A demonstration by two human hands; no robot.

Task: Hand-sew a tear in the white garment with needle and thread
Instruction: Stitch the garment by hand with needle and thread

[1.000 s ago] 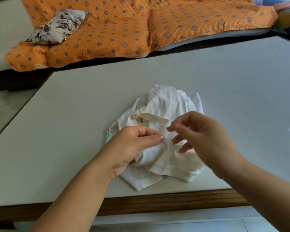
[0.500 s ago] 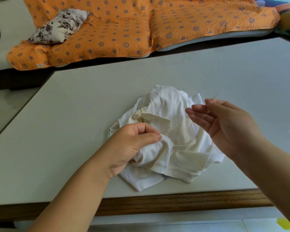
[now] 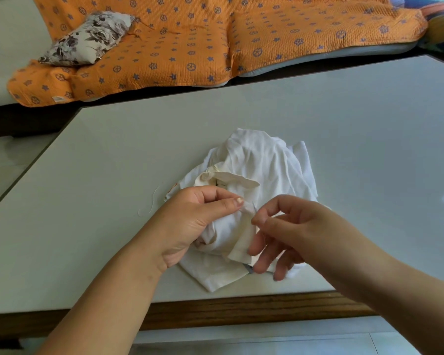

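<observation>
Fabric of the white garment, bunched near the front edge of the tabletop, was pinched up by the left grip so the needle, pinched in the right grip, could presumably be poked through that raised fold.

Both hands on my feed are bare. The left hand has a short, trimmed thumbnail, pale and matte, with a slightly uneven tip. Behind that hand, the left forearm is uncovered all the way to the lower edge of my view, with a soft crease across the wrist just behind the palm. The right hand has rounded fingertips; its nails face away from me, so I cannot judge them. Behind it, the right forearm is equally uncovered and smooth.
</observation>
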